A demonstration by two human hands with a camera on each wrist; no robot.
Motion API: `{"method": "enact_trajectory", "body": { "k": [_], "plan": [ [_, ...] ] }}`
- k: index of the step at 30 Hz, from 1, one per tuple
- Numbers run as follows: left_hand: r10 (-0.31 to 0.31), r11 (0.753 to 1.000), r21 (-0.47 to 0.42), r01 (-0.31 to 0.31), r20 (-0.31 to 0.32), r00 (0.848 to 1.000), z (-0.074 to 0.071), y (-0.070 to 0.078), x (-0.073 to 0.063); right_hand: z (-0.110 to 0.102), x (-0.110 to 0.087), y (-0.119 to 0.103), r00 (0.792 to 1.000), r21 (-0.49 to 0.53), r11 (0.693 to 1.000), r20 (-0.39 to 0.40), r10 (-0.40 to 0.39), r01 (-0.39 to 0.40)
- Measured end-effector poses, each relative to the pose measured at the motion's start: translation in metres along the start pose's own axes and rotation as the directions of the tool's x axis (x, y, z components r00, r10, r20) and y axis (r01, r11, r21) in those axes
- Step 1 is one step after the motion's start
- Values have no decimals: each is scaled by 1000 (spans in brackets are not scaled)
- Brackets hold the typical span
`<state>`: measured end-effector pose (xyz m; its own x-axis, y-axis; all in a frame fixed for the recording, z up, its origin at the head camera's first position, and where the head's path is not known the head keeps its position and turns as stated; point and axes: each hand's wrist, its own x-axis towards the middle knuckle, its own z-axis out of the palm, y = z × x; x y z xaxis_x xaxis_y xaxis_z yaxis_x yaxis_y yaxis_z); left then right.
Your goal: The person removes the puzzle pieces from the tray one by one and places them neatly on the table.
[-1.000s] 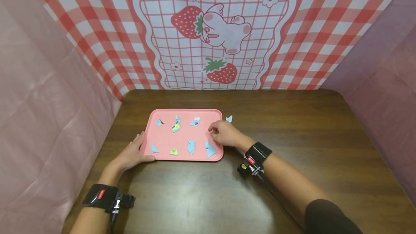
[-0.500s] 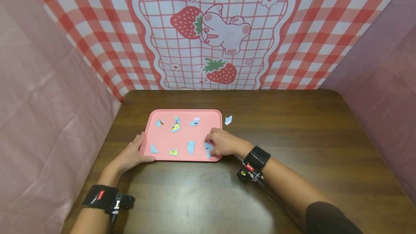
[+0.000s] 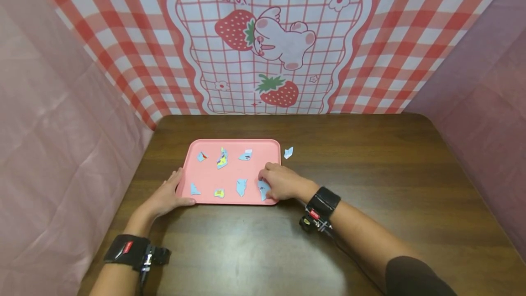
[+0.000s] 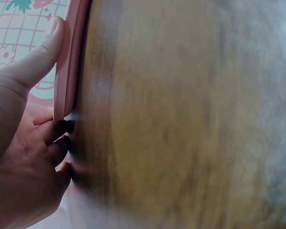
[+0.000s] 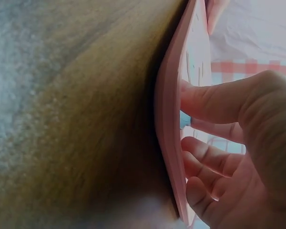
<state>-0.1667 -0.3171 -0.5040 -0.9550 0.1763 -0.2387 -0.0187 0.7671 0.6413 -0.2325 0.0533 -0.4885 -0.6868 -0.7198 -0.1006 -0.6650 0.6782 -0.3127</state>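
Note:
A pink tray (image 3: pixel 213 176) lies on the table, bearing several small, jagged-edged light-blue picture pieces in two rows. My left hand (image 3: pixel 165 195) holds its near left corner, thumb along the front rim and fingers at the left side. In the left wrist view, the thumb lies against the pink rim (image 4: pixel 66 71), with the other fingers bent beside the corner. At the near right of the tray, my right hand (image 3: pixel 283 182) pinches a light-blue piece (image 3: pixel 262 190) between thumb and fingers. Close up, a bit of that blue piece (image 5: pixel 185 120) shows below the thumb; the rest is hidden.
Another blue piece (image 3: pixel 288 152) lies on the brown wooden table (image 3: pixel 370 163), just beyond the tray's right edge. A strawberry-print checked cloth (image 3: pixel 267 58) hangs behind the table. Pink cloth (image 3: pixel 61 127) hangs at the left side.
My right hand has come nearer, from over the tray's right side down onto the near right piece. The loose piece beyond the tray is now fully uncovered. My left hand has stayed at the corner.

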Motion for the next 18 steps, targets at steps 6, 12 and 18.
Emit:
{"method": "enact_trajectory", "body": {
  "k": [6,12,18],
  "plan": [
    [-11,1000,8,11,6,1000,0,-1,1,2,-2,0,1000,0,1000,5,-1,1],
    [-11,1000,5,11,7,1000,1,-1,0,2,-6,-1,1000,76,997,-5,6,-5],
    [-8,1000,11,8,3,1000,0,0,0,4,-10,2,999,183,983,-50,15,-6]
  ]
}}
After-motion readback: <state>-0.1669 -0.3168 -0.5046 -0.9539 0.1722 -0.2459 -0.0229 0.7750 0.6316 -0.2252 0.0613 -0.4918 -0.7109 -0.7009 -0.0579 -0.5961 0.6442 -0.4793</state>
